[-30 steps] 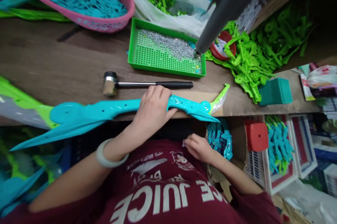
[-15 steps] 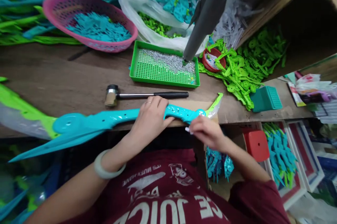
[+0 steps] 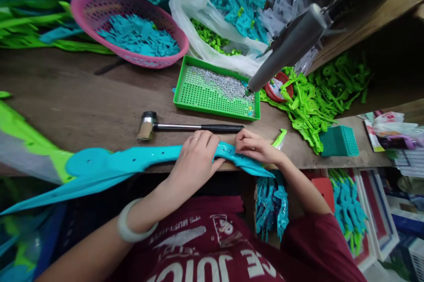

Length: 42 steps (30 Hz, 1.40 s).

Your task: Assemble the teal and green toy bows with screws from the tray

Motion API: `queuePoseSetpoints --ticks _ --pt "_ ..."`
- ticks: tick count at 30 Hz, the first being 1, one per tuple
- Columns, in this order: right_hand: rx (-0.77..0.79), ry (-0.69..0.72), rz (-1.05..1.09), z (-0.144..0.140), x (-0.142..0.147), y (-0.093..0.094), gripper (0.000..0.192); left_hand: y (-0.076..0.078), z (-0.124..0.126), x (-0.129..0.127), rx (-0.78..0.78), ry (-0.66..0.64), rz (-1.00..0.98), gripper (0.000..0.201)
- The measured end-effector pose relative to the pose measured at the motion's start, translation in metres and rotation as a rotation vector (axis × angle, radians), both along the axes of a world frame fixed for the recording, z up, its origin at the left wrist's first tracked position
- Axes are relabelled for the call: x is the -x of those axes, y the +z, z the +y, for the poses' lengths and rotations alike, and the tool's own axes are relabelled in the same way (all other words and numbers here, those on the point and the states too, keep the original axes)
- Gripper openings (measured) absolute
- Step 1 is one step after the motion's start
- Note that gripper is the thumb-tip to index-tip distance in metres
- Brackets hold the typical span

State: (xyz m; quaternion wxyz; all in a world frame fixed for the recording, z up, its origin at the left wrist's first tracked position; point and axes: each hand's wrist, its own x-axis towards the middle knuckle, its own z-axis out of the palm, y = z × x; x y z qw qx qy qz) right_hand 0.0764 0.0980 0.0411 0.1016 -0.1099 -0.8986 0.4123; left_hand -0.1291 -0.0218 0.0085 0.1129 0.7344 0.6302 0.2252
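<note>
A long turquoise plastic toy part lies along the front edge of the wooden bench. At its left end is a lime-green and clear curved piece; a small green tip shows beyond its right part. My left hand wraps over the middle of the turquoise part. Fingers bent and pinched together, my right hand touches the upper edge of that part near its small holes. What those fingertips hold, if anything, is hidden. A mallet rests just behind, its black handle end close to my right fingers.
Behind the mallet is a green perforated tray of small metal pieces, with a grey hanging power screwdriver above it. Farther back stand a pink basket and a white plastic bag. Lime-green parts and a teal box are at right.
My right hand has moved up and left, from the disc end to the holes near my left hand. The small white piece at its fingers no longer shows. The view has shifted slightly.
</note>
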Motion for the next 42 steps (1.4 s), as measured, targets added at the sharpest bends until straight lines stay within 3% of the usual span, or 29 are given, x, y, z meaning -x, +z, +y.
queuePoseSetpoints --ticks 8,19,21,23,26,29,31,34,38,42 --pt "-0.007 -0.003 -0.033 0.004 -0.001 -0.002 0.022 0.001 -0.001 -0.001 -0.027 0.0 0.02 0.027" --pt "-0.205 0.035 -0.107 -0.002 0.006 -0.007 0.022 0.002 0.002 -0.001 0.002 0.014 0.0 0.028" --pt "-0.213 0.019 -0.102 -0.003 0.003 -0.002 0.02 0.001 -0.003 0.004 -0.041 -0.049 -0.051 0.036" --pt "-0.222 -0.081 -0.073 -0.012 -0.008 0.007 0.019 -0.004 -0.014 0.016 -0.124 -0.198 -0.075 0.052" --pt "-0.394 -0.314 -0.067 -0.044 -0.038 0.016 0.035 -0.019 -0.031 0.041 -0.248 -0.34 0.0 0.056" --pt "-0.756 -0.422 -0.154 -0.083 -0.065 0.007 0.039 -0.028 -0.035 0.064 -0.3 -0.361 0.004 0.041" --pt "-0.946 -0.499 -0.163 -0.102 -0.073 -0.004 0.033 -0.022 -0.03 0.071 -0.3 -0.384 -0.016 0.037" --pt "-1.026 -0.681 -0.055 -0.109 -0.074 -0.011 0.03 0.001 -0.017 0.07 -0.325 -0.4 0.037 0.034" --pt "-0.999 -0.819 0.049 -0.094 -0.067 0.005 0.026 0.028 0.0 0.065 -0.397 -0.404 0.15 0.033" --pt "-1.143 -0.773 0.146 -0.084 -0.064 0.024 0.018 0.039 0.007 0.056 -0.434 -0.372 0.159 0.03"
